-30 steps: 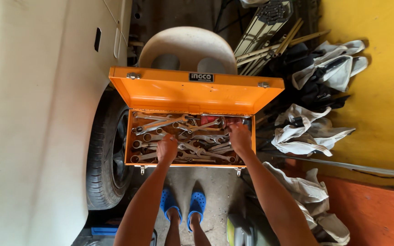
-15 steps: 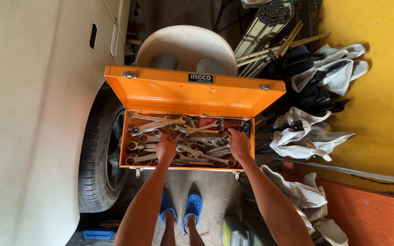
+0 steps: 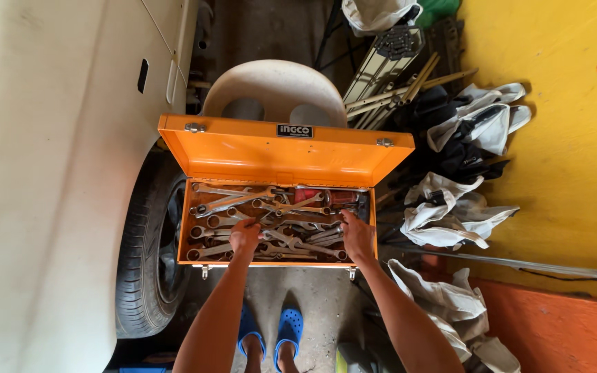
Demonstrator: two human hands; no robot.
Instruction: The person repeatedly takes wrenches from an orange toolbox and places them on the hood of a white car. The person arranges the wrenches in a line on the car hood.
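Centre of the frame: an open orange toolbox (image 3: 281,155), its lid raised toward the top of the frame, filled with a heap of wrenches (image 3: 271,221). The left hand (image 3: 244,236) rests in the lower left part of the box, fingers curled down among the wrenches — whether they grip one cannot be told. The right hand (image 3: 358,238) lies at the lower right edge of the heap, fingers bent onto the tools; its hold cannot be told either. Above the box stands a white plastic chair (image 3: 274,86). At left — a car tyre (image 3: 143,262) under a pale car body (image 3: 50,173). Right: white rags (image 3: 450,214) against a yellow wall (image 3: 568,166). Bottom centre: blue shoes (image 3: 271,331).
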